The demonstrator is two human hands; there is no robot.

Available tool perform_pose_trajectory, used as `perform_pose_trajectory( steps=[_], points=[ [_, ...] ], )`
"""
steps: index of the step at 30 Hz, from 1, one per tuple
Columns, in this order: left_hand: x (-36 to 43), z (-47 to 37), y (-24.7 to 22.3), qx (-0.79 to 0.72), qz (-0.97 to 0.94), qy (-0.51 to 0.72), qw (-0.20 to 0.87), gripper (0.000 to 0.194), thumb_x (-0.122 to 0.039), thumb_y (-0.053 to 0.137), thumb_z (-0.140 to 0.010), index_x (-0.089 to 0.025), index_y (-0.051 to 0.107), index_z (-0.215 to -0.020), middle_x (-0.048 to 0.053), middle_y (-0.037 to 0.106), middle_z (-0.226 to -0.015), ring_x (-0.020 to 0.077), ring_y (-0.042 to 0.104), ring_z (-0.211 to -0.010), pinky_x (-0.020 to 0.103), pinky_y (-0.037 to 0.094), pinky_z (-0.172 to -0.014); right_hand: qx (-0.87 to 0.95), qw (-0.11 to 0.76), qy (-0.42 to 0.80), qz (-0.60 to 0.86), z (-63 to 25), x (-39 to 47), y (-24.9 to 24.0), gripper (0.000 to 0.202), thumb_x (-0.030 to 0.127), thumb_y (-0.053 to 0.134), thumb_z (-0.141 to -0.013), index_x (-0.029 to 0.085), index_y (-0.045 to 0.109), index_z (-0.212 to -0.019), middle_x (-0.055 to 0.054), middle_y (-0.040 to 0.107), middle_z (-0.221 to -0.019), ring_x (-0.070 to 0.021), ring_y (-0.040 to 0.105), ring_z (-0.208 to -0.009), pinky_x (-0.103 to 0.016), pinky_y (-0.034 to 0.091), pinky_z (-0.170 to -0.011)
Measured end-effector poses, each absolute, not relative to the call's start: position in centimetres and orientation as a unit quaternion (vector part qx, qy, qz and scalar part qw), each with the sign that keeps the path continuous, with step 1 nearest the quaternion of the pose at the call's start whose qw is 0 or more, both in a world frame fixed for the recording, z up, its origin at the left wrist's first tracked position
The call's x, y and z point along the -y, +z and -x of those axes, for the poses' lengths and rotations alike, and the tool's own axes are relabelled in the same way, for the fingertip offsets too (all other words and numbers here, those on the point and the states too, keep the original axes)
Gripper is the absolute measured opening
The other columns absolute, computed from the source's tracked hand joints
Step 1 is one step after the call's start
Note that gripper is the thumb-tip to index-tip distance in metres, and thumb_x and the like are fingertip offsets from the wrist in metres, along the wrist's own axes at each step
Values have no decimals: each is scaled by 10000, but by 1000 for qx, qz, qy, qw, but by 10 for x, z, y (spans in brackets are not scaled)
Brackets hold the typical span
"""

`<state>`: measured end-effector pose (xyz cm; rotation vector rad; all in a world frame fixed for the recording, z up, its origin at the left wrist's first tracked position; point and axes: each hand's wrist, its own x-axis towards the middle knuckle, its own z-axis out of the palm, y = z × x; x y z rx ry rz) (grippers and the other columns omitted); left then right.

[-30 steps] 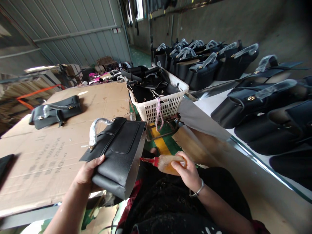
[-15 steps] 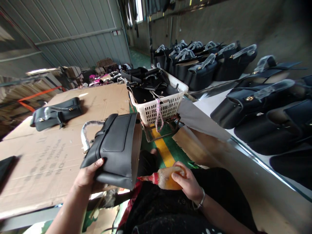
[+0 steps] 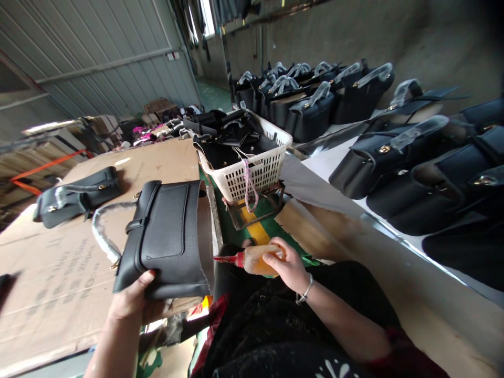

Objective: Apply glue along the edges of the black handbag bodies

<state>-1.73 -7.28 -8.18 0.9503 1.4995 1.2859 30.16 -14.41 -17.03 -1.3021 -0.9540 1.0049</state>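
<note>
My left hand grips a black leather handbag by its lower left part, thumb on the near face and the other fingers hidden underneath. The bag lies tilted, its raw open edge facing right and its plastic-wrapped handle sticking out to the left. In my right hand is a squeeze bottle of amber liquid, probably glue, with a red pointed nozzle. That nozzle points left, with its tip close to the bag's open edge; whether they touch I cannot tell.
Cardboard covers the table, where another black handbag lies at the far left. Ahead, a white plastic basket full of black bag pieces stands on a metal frame. Several finished-looking handbags line the right-hand table.
The handbag has moved left and turned so its face shows more. The bottle has risen and shifted left, keeping its nozzle near the bag's edge. The whole view has swung slightly.
</note>
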Motion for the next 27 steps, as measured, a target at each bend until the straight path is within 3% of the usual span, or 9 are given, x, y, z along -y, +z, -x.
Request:
perform_pose_trajectory(
  steps=[5,10,14,17,22,27],
  points=[
    [74,18,-88,-579,-377,540,481,514,-312,919,-436,-215,722,-901,5,750,-775,235,695,-721,289,609,-642,445,560,427,553,-300,133,-173,215,378,681,-715,218,545,-762,26,525,-687,-148,470,-619,-269,425,-599],
    [76,11,-85,-581,-365,549,478,486,-288,929,-418,-199,704,-839,-9,739,-747,199,684,-665,261,607,-636,464,535,462,534,-304,142,-178,211,371,676,-729,219,530,-742,41,477,-663,-139,454,-614,-257,397,-578],
    [81,5,-78,-627,-298,499,519,487,-321,914,-407,-189,652,-796,17,710,-650,213,614,-457,293,520,-375,474,514,493,518,-307,153,-186,226,368,699,-718,212,535,-722,45,469,-635,-137,451,-605,-259,393,-577],
    [82,4,-77,-666,-247,452,539,506,-330,895,-449,-204,627,-860,16,675,-583,229,568,-372,318,457,-309,418,538,506,530,-309,160,-198,267,404,728,-711,209,546,-731,41,488,-643,-138,471,-611,-261,416,-581],
    [78,6,-69,-676,-242,411,562,446,-408,849,-614,-194,642,-946,27,661,-585,234,588,-400,343,490,-387,234,576,580,527,-314,166,-212,406,521,773,-678,232,524,-817,6,581,-731,-196,596,-628,-256,457,-438],
    [77,24,-58,-630,-279,413,595,408,-322,874,-581,-150,703,-909,73,724,-752,233,683,-653,300,576,-591,160,596,596,513,-317,171,-208,483,534,841,-582,230,519,-776,9,604,-671,-186,596,-528,-237,421,-358]
  ],
)
